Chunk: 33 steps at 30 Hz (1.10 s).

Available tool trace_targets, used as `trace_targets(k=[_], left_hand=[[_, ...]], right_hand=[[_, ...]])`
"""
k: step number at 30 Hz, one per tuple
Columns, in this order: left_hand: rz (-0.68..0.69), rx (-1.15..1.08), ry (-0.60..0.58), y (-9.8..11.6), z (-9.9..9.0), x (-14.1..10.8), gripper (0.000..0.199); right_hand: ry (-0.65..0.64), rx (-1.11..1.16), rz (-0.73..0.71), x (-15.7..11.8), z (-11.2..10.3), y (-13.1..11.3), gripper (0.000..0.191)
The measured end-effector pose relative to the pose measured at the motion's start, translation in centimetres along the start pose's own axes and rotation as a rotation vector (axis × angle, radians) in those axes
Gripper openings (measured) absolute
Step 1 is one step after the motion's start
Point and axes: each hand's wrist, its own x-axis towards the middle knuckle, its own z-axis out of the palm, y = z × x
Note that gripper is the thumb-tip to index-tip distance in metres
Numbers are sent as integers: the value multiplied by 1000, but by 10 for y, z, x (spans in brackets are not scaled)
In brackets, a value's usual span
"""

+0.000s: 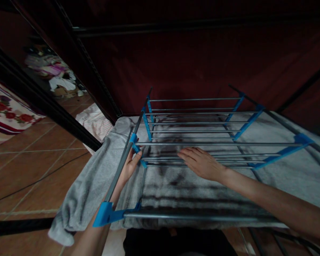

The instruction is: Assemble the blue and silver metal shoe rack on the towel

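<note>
A metal rack (216,144) with grey bars and blue plastic joints lies on a grey blanket (173,192). At the rack's left side, my left hand (131,163) is wrapped round a blue bracket below the long side tube, thumb on its near side. Over the middle bars is my right hand (198,163), palm down with its fingers stretched out to the left, resting at the bars and grasping nothing. A blue corner piece (104,214) sits at the rack's near left, above my left forearm.
Dark posts (42,85) slant down at the left, beside a tiled floor (42,167) with a thin cable. A dark red panel (197,67) stands behind the rack. Clothes (61,83) are heaped at the far left, near a flowered cloth (10,110).
</note>
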Motion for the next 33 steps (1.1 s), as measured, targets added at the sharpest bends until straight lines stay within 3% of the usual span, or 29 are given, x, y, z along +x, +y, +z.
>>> trace_targets(k=[3, 7, 21, 26, 30, 33], left_hand=[[-66, -98, -115, -11, 0, -14, 60], [-111, -124, -121, -25, 4, -24, 77], [13, 198, 18, -19, 21, -14, 40], [-115, -88, 50, -21, 22, -14, 40], [-237, -343, -58, -20, 11, -16, 52], [-255, -389, -93, -18, 4, -14, 54]], right_hand=[[-117, -3, 121, 5, 15, 2, 39], [-284, 8, 192, 9, 21, 7, 30], [-349, 22, 195, 16, 0, 10, 23], [-363, 45, 183, 17, -2, 12, 24], [-364, 37, 192, 17, -2, 11, 23], [-387, 44, 198, 17, -2, 11, 22]])
